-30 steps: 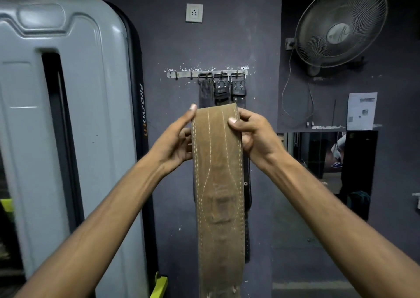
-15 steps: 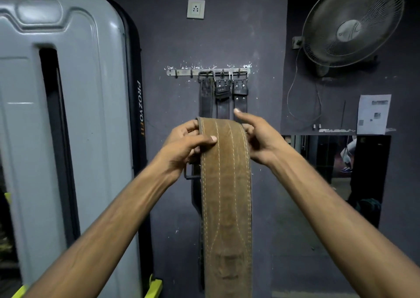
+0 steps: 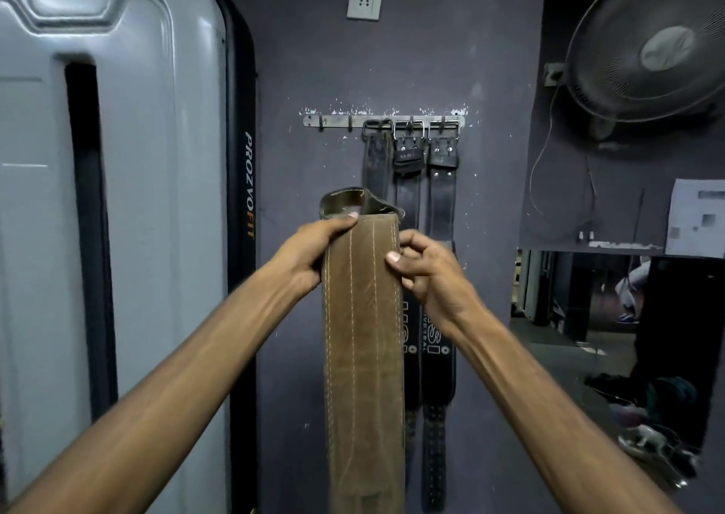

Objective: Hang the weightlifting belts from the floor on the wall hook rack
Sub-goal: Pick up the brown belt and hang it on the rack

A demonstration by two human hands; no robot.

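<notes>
A tan leather belt [image 3: 363, 337] with pale stitching hangs down in front of me, its top folded over away from me. My left hand [image 3: 312, 252] grips its upper left edge, thumb on the front face. My right hand [image 3: 425, 274] pinches the upper right edge. On the wall behind, a metal hook rack [image 3: 337, 121] carries three dark belts [image 3: 441, 184] by their buckles on its right hooks. Its two left hooks are bare. The tan belt's buckle is hidden from me.
A large grey machine housing [image 3: 117, 199] fills the left side, close to the rack. A wall fan [image 3: 651, 46] hangs at the upper right above a shelf with a paper sheet [image 3: 694, 223]. Bags and clutter [image 3: 643, 427] lie on the floor at the right.
Both hands shifted along the tan belt's top and its end now folds over behind. The view has drawn closer to the wall rack.
</notes>
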